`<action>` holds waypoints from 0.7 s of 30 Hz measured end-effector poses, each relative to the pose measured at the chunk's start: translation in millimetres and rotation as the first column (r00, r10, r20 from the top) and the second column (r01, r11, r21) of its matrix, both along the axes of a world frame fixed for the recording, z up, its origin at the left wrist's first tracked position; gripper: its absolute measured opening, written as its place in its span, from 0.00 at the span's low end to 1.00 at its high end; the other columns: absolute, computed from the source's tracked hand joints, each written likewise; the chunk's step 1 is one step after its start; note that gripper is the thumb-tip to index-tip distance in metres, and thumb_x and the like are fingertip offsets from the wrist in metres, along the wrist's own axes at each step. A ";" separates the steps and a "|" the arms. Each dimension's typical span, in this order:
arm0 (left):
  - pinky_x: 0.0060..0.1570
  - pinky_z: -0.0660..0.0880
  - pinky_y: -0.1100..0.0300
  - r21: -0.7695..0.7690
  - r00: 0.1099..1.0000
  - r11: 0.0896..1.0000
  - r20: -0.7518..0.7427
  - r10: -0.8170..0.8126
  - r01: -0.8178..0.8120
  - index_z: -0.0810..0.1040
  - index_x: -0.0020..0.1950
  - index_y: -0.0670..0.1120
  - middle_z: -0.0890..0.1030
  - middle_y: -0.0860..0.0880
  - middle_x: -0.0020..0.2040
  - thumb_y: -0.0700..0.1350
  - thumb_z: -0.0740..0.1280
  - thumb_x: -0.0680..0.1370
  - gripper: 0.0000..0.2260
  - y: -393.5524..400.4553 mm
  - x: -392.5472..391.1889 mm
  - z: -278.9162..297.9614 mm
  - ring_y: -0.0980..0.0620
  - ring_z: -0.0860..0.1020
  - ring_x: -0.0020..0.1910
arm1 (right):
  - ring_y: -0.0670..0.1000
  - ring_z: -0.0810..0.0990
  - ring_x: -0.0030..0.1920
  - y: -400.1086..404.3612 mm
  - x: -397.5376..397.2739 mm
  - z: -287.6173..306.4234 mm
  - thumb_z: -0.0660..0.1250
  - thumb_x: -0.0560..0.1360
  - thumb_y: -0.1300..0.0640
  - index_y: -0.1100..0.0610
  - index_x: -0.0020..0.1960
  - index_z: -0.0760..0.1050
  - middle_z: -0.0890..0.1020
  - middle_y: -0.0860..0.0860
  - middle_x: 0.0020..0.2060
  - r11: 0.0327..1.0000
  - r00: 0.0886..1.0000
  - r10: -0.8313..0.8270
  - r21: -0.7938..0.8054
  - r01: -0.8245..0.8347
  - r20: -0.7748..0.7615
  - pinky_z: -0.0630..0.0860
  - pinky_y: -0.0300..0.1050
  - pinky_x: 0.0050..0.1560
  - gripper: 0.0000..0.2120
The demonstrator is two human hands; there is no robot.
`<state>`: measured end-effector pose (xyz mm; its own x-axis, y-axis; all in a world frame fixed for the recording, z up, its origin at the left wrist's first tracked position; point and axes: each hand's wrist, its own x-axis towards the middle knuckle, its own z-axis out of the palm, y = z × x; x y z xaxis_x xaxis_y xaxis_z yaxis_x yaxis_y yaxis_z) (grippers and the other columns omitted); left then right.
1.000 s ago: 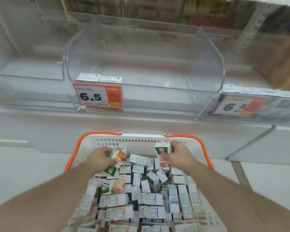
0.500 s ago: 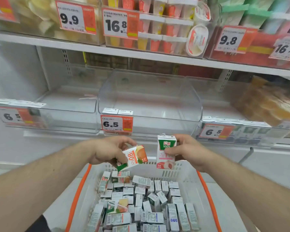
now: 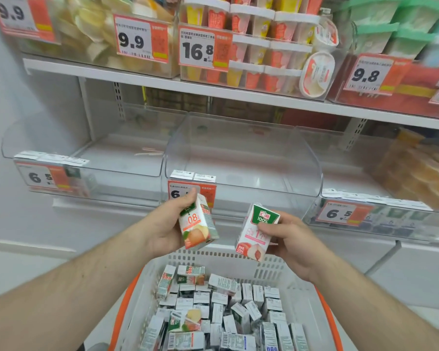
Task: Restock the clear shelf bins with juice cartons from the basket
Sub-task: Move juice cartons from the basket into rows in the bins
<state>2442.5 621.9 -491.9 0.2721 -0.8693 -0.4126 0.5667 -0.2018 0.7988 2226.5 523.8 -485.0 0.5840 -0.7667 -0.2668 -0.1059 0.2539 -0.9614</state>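
left hand [image 3: 162,228] clamped round "08" carton [image 3: 197,222], right hand [image 3: 288,238] pinching "100%", perhaps peach, carton [image 3: 256,231]

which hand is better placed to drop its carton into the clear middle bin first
Left, probably. The left hand holds its orange-printed juice carton just below the clear plastic middle bin, near the front lip. The right hand holds its pink peach-printed carton lower.

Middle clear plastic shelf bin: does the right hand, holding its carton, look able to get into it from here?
Probably yes. The middle clear plastic shelf bin is open on top and looks empty, and nothing stands between it and the right hand, which grips a white and pink peach juice carton just below the bin's front.
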 end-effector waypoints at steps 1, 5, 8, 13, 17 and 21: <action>0.47 0.81 0.44 0.000 0.999 1.000 -0.041 0.020 -0.020 0.79 0.54 0.42 0.83 0.38 0.47 0.56 0.67 0.75 0.19 -0.9 0.3 1.0 0.40 0.83 0.45 | 0.54 0.83 0.38 0.2 1.4 -0.2 0.66 0.76 0.69 0.61 0.52 0.79 0.85 0.56 0.38 1.000 1.000 0.000 -0.008 0.000 0.002 0.78 0.51 0.43 0.08; 0.40 0.78 0.54 0.087 0.999 0.996 -0.051 0.011 -0.007 0.78 0.39 0.45 0.79 0.44 0.32 0.57 0.64 0.78 0.17 -1.3 6.3 3.3 0.46 0.79 0.32 | 0.52 0.85 0.38 4.4 13.4 -1.0 0.68 0.75 0.69 0.60 0.53 0.79 0.85 0.55 0.39 0.999 1.000 0.011 -0.037 -0.011 0.002 0.79 0.49 0.40 0.09; 0.34 0.77 0.57 0.172 0.988 0.983 0.123 -0.092 0.070 0.78 0.42 0.44 0.76 0.46 0.30 0.45 0.66 0.76 0.06 3.0 9.9 2.0 0.47 0.77 0.28 | 0.52 0.85 0.38 9.2 22.8 -4.6 0.69 0.75 0.68 0.58 0.51 0.79 0.85 0.55 0.41 0.998 0.999 0.029 -0.059 -0.030 -0.015 0.79 0.48 0.42 0.08; 0.30 0.75 0.62 0.204 0.919 0.974 0.358 -0.163 0.093 0.84 0.46 0.42 0.81 0.45 0.34 0.37 0.64 0.76 0.08 17.5 15.0 -1.4 0.49 0.79 0.26 | 0.52 0.86 0.40 19.5 35.8 -7.7 0.70 0.74 0.68 0.59 0.53 0.79 0.86 0.53 0.40 0.993 0.996 0.077 -0.090 -0.080 -0.038 0.81 0.47 0.41 0.09; 0.33 0.73 0.62 0.187 0.790 0.975 0.576 -0.209 0.121 0.83 0.36 0.46 0.83 0.51 0.34 0.38 0.65 0.77 0.12 31.0 22.2 -3.8 0.53 0.79 0.31 | 0.52 0.86 0.42 31.1 50.0 -8.3 0.71 0.73 0.70 0.60 0.56 0.78 0.87 0.53 0.42 0.985 0.994 0.094 -0.140 -0.101 -0.057 0.81 0.43 0.39 0.13; 0.33 0.72 0.61 0.217 0.702 0.965 0.665 -0.255 0.145 0.79 0.34 0.47 0.80 0.48 0.31 0.53 0.64 0.80 0.18 42.9 30.2 -2.3 0.51 0.77 0.29 | 0.49 0.85 0.47 42.3 60.3 -5.8 0.75 0.70 0.69 0.53 0.53 0.79 0.87 0.48 0.43 0.943 0.986 0.124 -0.294 -0.153 -0.112 0.80 0.42 0.45 0.17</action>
<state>2472.7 664.8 -494.3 0.3528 -0.8853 -0.3031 -0.1879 -0.3843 0.9039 2286.8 566.1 -490.9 0.6742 -0.7326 -0.0933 -0.2098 -0.0688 -0.9753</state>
